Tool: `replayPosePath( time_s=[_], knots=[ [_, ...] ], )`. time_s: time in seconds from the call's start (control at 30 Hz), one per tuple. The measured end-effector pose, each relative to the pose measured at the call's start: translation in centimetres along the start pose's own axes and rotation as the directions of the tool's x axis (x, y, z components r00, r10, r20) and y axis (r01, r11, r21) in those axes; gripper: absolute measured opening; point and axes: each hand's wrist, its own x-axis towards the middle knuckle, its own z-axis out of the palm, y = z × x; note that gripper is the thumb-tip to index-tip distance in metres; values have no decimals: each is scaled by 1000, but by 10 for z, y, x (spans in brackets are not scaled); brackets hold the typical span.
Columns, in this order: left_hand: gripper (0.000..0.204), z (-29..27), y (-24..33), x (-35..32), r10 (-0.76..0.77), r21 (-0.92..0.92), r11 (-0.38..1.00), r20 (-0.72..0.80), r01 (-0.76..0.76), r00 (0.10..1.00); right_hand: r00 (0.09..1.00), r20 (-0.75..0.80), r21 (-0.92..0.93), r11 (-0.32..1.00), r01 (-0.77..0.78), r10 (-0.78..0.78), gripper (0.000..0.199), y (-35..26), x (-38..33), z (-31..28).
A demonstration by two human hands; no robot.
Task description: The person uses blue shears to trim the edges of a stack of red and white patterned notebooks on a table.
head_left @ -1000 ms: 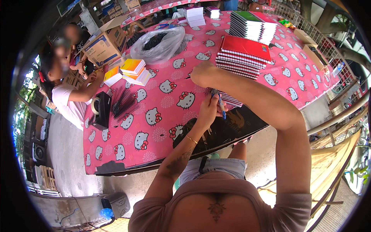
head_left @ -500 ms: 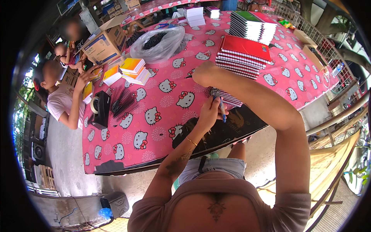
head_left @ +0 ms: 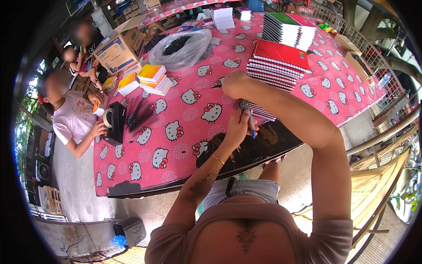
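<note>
Blue-handled pliers [head_left: 251, 124] are gripped in my left hand [head_left: 237, 127], close to the front edge of the table. Their metal tip meets the corner of a low spiral-bound notebook stack [head_left: 262, 113], by the end of the binding. My right forearm crosses above that stack, and my right hand [head_left: 234, 84] bends down at the wrist beside it; its fingers are hidden. Just behind stands a taller stack of red spiral notebooks [head_left: 279, 57], partly covered by my arm.
Black binding coils [head_left: 140, 115] lie by a tape dispenser [head_left: 115, 123] at the left. Yellow-orange booklets [head_left: 151, 75], a plastic bag of black coils [head_left: 180, 50] and a cardboard box [head_left: 118, 50] sit farther back. A co-worker [head_left: 74, 114] stands at the left edge, holding a booklet.
The co-worker's raised hand has come down, and both their hands are now near the tape dispenser with a booklet. My hands and the pliers have hardly moved.
</note>
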Motion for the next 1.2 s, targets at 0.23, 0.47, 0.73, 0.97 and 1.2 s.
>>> replayPosePath(
  time_s=[0.23, 0.47, 0.73, 0.97, 1.2],
  knots=[
    [37, -10, -7, 8, -54, -28, 998, -54, 52, 997, 997, -25, -11, 997, 79, -79, 21, -5, 1, 4],
    [35, -6, 4, 3, -34, 118, 992, -19, 36, 999, 999, -36, -4, 1000, 30, -30, 21, -2, 6, 14],
    [34, -14, -14, 7, -66, -9, 998, -52, 66, 996, 997, 60, -29, 998, 49, -47, 28, -12, 12, 11],
    [34, -12, -6, 10, -65, 124, 990, -40, 70, 997, 997, -51, -9, 998, 58, -58, 19, -1, 14, 28],
    [36, -13, -20, 4, -118, -59, 991, -31, 117, 992, 998, -15, -8, 998, 63, -63, 18, -9, 14, 23]
  ],
)
